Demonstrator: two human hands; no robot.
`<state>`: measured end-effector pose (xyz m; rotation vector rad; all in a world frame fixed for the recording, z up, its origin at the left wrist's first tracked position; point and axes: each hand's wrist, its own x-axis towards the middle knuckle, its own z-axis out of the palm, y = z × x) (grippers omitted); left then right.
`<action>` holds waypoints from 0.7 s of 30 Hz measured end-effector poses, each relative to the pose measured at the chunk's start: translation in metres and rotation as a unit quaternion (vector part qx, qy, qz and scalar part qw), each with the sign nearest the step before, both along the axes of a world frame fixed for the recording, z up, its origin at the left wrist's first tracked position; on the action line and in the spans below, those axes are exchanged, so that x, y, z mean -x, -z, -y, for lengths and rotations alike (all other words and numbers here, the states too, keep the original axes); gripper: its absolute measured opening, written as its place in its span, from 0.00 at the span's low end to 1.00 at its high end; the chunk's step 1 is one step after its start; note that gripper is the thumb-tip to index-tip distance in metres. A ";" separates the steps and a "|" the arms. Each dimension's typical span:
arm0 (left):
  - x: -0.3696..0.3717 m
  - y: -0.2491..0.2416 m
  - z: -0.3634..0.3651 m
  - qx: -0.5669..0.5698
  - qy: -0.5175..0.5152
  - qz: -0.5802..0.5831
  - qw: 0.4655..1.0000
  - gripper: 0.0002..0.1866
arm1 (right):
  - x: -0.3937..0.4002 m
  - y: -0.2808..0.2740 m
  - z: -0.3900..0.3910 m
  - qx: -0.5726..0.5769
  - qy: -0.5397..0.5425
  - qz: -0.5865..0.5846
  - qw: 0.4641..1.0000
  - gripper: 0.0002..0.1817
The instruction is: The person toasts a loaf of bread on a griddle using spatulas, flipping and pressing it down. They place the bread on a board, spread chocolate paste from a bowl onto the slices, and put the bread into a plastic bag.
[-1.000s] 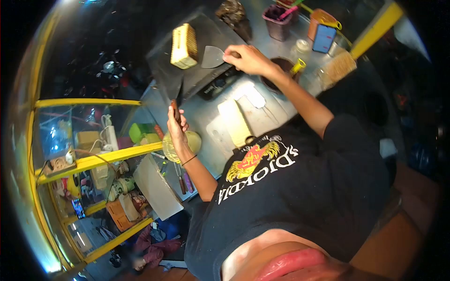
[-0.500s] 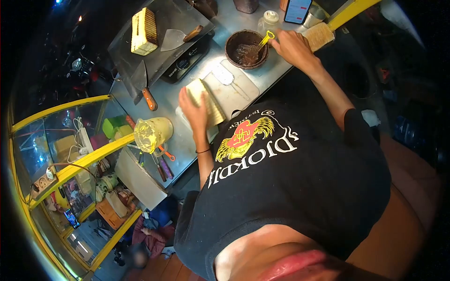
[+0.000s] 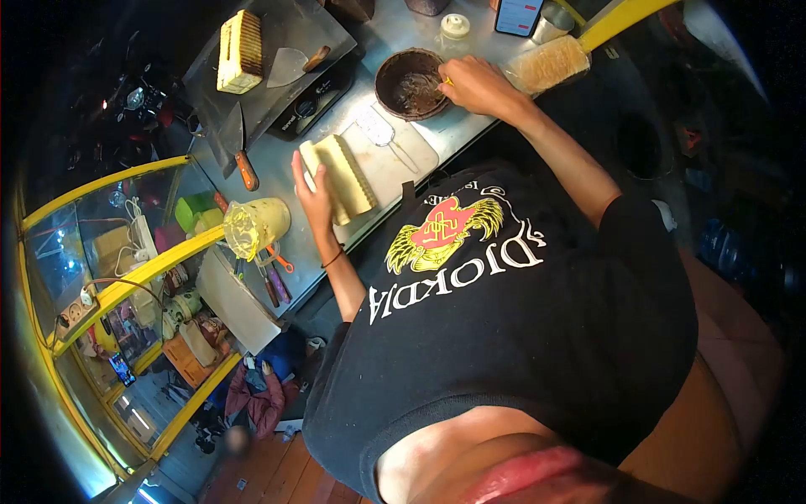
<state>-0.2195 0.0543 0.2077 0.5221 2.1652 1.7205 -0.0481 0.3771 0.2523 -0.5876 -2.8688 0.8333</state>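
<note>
A pale block of sliced bread (image 3: 351, 172) stands on the white board on the counter. My left hand (image 3: 313, 200) is at its left side, thumb against the near slice and fingers along the outer edge. At the right edge of a dark brown bowl (image 3: 405, 94), my right hand (image 3: 477, 86) is closed on a yellow-handled utensil (image 3: 447, 81). Fingers hide most of its handle, and its working end cannot be made out. Brown paste is smeared inside the bowl. Between bread and bowl, a flat metal utensil with a wire-like handle (image 3: 375, 130) lies on the board.
Left of the bowl is a dark griddle (image 3: 277, 97) with a toasted bread block (image 3: 241, 52) and a scraper (image 3: 290, 67). An orange-handled spatula (image 3: 244, 168) rests at its edge. A tub of yellow spread (image 3: 260, 227), bagged bread (image 3: 547, 65) and a jar (image 3: 454, 32) stand nearby.
The camera view has shifted, moving the counter left in the picture. The bread now leans open at its top, with my left hand lower beside it. My right hand has come closer over the bowl's rim.
</note>
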 end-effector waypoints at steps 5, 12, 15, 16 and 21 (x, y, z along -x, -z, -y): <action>-0.050 0.024 -0.089 0.005 0.139 -0.053 0.989 0.42 | -0.007 -0.026 -0.013 0.003 0.050 -0.074 0.996 0.11; -0.048 0.042 -0.175 -0.063 0.239 -0.109 0.963 0.42 | 0.004 0.004 -0.008 0.072 0.000 -0.062 0.995 0.11; -0.047 0.051 -0.174 -0.048 0.237 -0.098 0.965 0.37 | 0.005 0.011 -0.013 0.129 -0.014 -0.069 0.989 0.11; -0.047 0.054 -0.174 -0.048 0.237 -0.099 0.965 0.37 | 0.004 0.014 -0.015 0.129 -0.014 -0.070 0.989 0.11; -0.056 0.063 -0.173 -0.025 0.186 -0.142 0.972 0.36 | 0.000 0.031 -0.016 0.247 -0.006 -0.074 0.966 0.11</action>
